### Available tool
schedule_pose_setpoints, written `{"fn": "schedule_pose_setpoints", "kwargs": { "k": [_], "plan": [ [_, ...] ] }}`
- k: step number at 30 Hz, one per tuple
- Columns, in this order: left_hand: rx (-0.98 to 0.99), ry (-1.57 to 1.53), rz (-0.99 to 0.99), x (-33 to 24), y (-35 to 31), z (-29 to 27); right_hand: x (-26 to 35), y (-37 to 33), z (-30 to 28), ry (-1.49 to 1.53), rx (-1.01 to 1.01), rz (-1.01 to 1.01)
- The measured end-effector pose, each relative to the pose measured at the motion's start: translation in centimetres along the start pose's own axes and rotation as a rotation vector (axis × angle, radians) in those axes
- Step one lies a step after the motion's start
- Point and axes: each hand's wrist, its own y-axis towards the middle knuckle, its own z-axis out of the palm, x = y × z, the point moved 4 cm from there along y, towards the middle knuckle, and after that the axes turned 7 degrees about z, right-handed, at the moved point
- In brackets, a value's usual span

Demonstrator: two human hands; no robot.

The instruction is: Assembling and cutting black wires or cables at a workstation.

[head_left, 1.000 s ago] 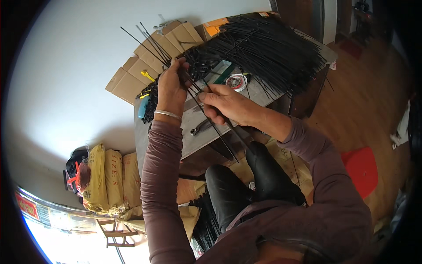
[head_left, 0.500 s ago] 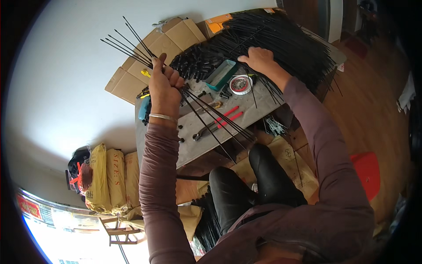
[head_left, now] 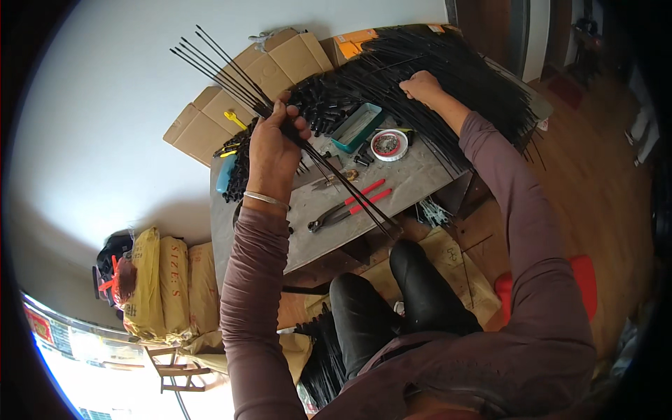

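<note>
Left fingers [head_left: 302,128] grip rods [head_left: 318,157], 11 o'clock | right fingers [head_left: 407,86] at 1 o'clock pile [head_left: 476,98], hold unclear | slack grip may spill rods

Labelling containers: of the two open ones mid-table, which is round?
The white dish, right of the green tray; the tray is rectangular.

Left hand [head_left: 271,150] upright, fingers [head_left: 302,124] curled; right arm [head_left: 514,196] outstretched, right hand [head_left: 423,87] palm-down.
</note>
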Motion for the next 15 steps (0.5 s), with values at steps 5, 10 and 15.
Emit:
{"fn": "schedule_pose_setpoints", "kwargs": {
  "k": [5,10,15],
  "plan": [
    [-0.138,0.119,-0.011,-0.2,-0.6,1.5,5.2,-2.7,0.0,0.874,0.502,0.231],
    [-0.123,0.131,0.000,-0.3,-1.1,2.6,8.6,-4.9,0.2,1.144,0.536,0.372],
    [-0.106,0.082,0.004,-0.5,-1.4,2.9,9.0,-6.6,1.6,1.107,0.727,0.458]
  ]
}}
